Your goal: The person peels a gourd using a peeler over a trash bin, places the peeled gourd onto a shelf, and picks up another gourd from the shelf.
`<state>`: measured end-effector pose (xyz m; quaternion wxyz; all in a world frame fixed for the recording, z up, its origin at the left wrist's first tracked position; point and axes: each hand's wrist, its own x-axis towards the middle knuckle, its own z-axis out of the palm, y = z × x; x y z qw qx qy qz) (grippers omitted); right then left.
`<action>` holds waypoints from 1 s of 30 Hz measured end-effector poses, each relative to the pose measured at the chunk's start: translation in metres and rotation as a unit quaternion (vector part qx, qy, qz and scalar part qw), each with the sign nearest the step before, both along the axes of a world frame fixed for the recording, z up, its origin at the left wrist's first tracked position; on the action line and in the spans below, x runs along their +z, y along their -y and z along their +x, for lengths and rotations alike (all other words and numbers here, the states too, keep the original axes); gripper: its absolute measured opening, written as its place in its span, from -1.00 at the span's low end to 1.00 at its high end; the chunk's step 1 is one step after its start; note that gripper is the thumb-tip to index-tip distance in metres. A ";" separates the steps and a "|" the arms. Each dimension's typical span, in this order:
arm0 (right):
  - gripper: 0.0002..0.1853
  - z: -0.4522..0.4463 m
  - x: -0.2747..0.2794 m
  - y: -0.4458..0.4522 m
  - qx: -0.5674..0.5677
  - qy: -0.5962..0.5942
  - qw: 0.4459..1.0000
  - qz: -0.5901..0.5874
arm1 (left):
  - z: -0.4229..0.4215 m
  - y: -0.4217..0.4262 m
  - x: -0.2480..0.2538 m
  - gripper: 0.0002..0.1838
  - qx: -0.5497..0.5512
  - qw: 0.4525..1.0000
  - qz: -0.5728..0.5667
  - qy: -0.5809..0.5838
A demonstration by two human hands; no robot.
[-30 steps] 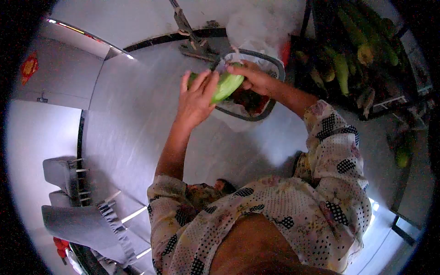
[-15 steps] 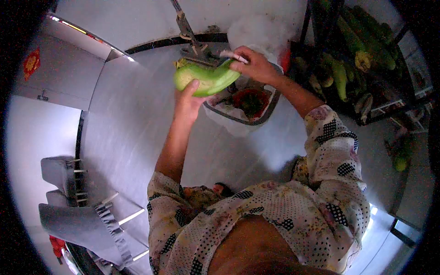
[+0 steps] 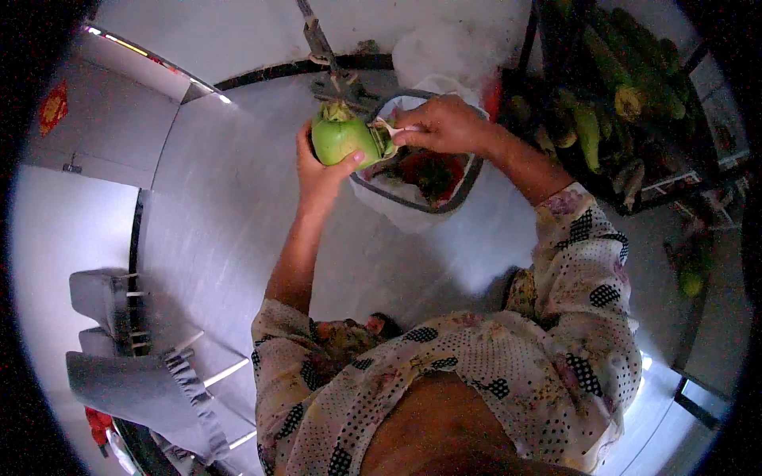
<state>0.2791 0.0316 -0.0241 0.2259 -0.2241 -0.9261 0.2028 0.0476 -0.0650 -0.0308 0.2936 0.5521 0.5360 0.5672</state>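
Note:
A green eggplant with a leafy stem cap is held over the floor, its cap end turned up toward me. My left hand wraps around it, the thumb lying along its near side. In my right hand is a white-handled peeler, its head against the eggplant's right side. Its blade is too small to make out clearly. Just below and to the right stands a lined trash bin, with red and dark green scraps inside.
Long green vegetables fill a dark rack at the upper right. A mop leans by the wall above my hands. Grey chairs stand at the lower left. A white plastic bag sits behind the bin.
The eggplant has swung from lying crosswise to pointing its cap end toward me. My right hand has moved slightly down with the peeler, now at the eggplant's right side.

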 end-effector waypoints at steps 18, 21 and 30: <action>-0.66 0.017 -0.010 -0.024 -0.134 0.064 0.986 0.078 | -0.016 -0.002 0.023 -0.32 0.090 0.996 -0.026 0.001; -0.66 -0.001 -0.014 -0.020 -0.058 -0.030 0.997 0.045 | -0.008 -0.006 0.014 -0.32 0.101 0.995 -0.023 -0.014; -0.70 -0.007 -0.019 -0.016 -0.085 0.033 0.987 0.131 | -0.027 -0.018 -0.017 -0.22 0.070 0.996 0.029 0.056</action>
